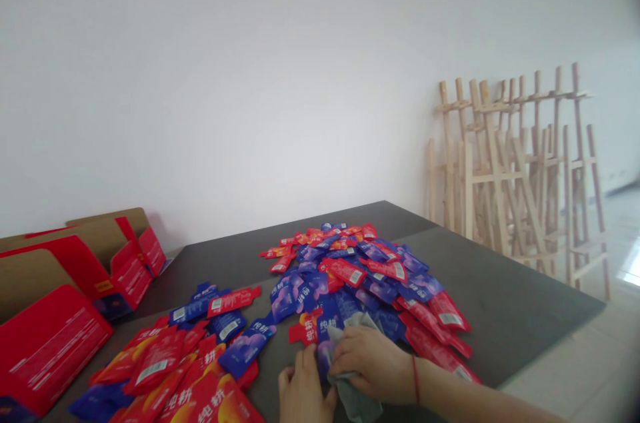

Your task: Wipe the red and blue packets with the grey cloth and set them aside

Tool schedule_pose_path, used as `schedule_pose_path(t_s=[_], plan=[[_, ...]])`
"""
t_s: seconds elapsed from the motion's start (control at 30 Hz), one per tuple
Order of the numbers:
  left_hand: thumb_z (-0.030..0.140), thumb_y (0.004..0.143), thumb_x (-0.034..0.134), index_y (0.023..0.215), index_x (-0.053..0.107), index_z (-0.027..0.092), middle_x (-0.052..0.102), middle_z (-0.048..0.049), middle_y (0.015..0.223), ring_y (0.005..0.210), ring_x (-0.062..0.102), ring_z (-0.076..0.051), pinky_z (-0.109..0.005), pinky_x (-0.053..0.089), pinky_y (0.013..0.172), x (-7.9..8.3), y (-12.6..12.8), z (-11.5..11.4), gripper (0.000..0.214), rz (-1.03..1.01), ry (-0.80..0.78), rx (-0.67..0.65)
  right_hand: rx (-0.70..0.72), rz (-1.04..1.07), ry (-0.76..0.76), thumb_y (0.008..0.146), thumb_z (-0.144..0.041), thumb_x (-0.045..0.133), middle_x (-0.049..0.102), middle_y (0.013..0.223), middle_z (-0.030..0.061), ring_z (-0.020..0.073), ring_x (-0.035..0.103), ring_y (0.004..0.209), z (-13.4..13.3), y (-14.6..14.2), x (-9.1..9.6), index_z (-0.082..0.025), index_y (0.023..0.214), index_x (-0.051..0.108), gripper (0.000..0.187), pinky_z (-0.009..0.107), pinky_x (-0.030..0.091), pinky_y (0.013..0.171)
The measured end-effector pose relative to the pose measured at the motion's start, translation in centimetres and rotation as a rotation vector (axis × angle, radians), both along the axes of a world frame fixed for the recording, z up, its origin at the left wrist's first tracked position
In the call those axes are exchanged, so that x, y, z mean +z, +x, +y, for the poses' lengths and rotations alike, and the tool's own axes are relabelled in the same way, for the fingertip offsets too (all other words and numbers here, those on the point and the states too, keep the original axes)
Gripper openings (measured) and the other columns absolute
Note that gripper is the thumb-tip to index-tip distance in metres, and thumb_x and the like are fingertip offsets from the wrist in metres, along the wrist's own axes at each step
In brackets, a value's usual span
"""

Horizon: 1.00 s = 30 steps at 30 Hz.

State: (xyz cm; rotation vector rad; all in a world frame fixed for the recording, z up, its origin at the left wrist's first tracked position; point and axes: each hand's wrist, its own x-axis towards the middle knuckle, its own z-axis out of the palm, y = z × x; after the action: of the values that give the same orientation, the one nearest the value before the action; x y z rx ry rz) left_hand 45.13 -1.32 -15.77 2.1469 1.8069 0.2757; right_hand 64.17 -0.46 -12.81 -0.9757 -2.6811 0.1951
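My left hand point(306, 388) is at the bottom centre, its fingers and thumb closed at the left edge and lower end of a blue pouch point(324, 355). In my right hand point(373, 360), which wears a red string at the wrist, a grey-green cloth point(356, 400) is bunched against that same pouch. Part of the pouch is hidden under the cloth and fingers. Just behind my hands spreads a large heap of red and blue pouches point(345, 273). A second pile of pouches point(173, 363) lies to the left of my left hand.
Open red cardboard boxes point(55, 350) with brown insides stand at the left of the dark table point(505, 290). The table's right edge drops to a pale tiled floor. Several wooden easels point(500, 176) lean against the white wall at the right.
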Motion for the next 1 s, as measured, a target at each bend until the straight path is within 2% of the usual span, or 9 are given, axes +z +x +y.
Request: schedule_pose_path(t_s=[0.13,0.2,0.33,0.47,0.57,0.63,0.7,0.83,1.0], plan=[[0.023,0.077,0.06,0.131,0.053,0.014,0.066,-0.0132,0.129,0.125,0.058,-0.026,-0.035,0.031,0.104,1.8,0.5,0.7,0.055,0.01,-0.083,0.02,-0.262,-0.027,0.065,0.092,-0.019,0.053,0.07,0.112,0.0032,0.0232,0.057,0.104,2.3,-0.4,0.8,-0.024,0.115,0.069,0.028,0.035,0.042,0.087],[0.02,0.074,0.062,0.125,0.057,0.014,0.069,-0.0118,0.124,0.119,0.061,-0.026,-0.035,0.032,0.103,2.2,0.4,0.9,0.051,0.003,-0.096,0.034,-0.316,-0.074,0.099,0.093,-0.021,0.053,0.07,0.11,0.006,0.0252,0.057,0.106,3.0,-1.3,0.6,-0.021,0.111,0.069,0.024,0.037,0.043,0.087],[0.015,0.07,0.062,0.117,0.062,0.018,0.075,-0.0062,0.108,0.108,0.068,-0.023,-0.033,0.036,0.099,2.4,-0.2,1.1,0.048,-0.039,-0.12,0.016,-0.268,-0.15,0.145,0.088,-0.022,0.059,0.069,0.107,0.0095,0.029,0.056,0.109,2.5,-3.1,-0.8,-0.016,0.106,0.066,0.02,0.041,0.045,0.086],[0.012,0.065,0.061,0.121,0.062,0.024,0.078,-0.0008,0.095,0.103,0.07,-0.023,-0.032,0.042,0.095,1.7,-1.2,1.3,0.057,-0.116,-0.107,-0.035,-0.111,-0.137,0.192,0.09,-0.028,0.06,0.069,0.111,0.0047,0.0253,0.057,0.103,0.8,-3.0,-1.5,-0.02,0.112,0.062,0.024,0.038,0.045,0.082],[0.009,0.063,0.058,0.128,0.058,0.024,0.078,-0.0021,0.104,0.103,0.071,-0.023,-0.03,0.046,0.092,0.9,-2.0,1.4,0.066,-0.175,-0.099,-0.059,0.006,-0.071,0.168,0.091,-0.029,0.06,0.069,0.116,0.0016,0.023,0.057,0.103,-0.2,-2.1,-1.4,-0.023,0.117,0.061,0.026,0.036,0.043,0.081],[0.01,0.067,0.056,0.132,0.055,0.021,0.077,-0.003,0.111,0.102,0.071,-0.02,-0.027,0.047,0.091,0.4,-2.2,1.6,0.066,-0.231,-0.112,-0.049,0.038,-0.013,0.15,0.09,-0.027,0.06,0.07,0.118,0.0003,0.0219,0.057,0.104,-0.5,-1.7,-1.4,-0.024,0.119,0.062,0.029,0.035,0.041,0.081],[0.013,0.075,0.053,0.132,0.053,0.019,0.076,-0.0028,0.111,0.101,0.072,-0.018,-0.024,0.047,0.09,0.0,-2.1,1.6,0.058,-0.269,-0.114,-0.009,0.025,0.038,0.144,0.089,-0.026,0.06,0.069,0.121,-0.0007,0.0214,0.057,0.105,-0.6,-1.5,-1.7,-0.025,0.119,0.062,0.03,0.035,0.04,0.082],[0.018,0.087,0.047,0.124,0.054,0.015,0.075,-0.0019,0.093,0.093,0.072,-0.017,-0.024,0.046,0.085,-0.2,-1.9,1.5,0.038,-0.259,-0.049,0.028,-0.036,0.05,0.118,0.093,-0.03,0.058,0.066,0.126,-0.001,0.0219,0.055,0.109,-0.4,-1.4,-2.2,-0.026,0.123,0.06,0.031,0.036,0.04,0.085],[0.015,0.091,0.037,0.119,0.052,0.019,0.063,0.0041,0.074,0.072,0.067,-0.016,-0.022,0.046,0.069,1.2,-3.1,0.4,0.032,-0.315,0.048,0.014,-0.19,-0.031,0.065,0.09,-0.027,0.06,0.069,0.116,0.0031,0.025,0.056,0.107,0.3,-1.2,-1.8,-0.025,0.119,0.064,0.029,0.036,0.041,0.084]])
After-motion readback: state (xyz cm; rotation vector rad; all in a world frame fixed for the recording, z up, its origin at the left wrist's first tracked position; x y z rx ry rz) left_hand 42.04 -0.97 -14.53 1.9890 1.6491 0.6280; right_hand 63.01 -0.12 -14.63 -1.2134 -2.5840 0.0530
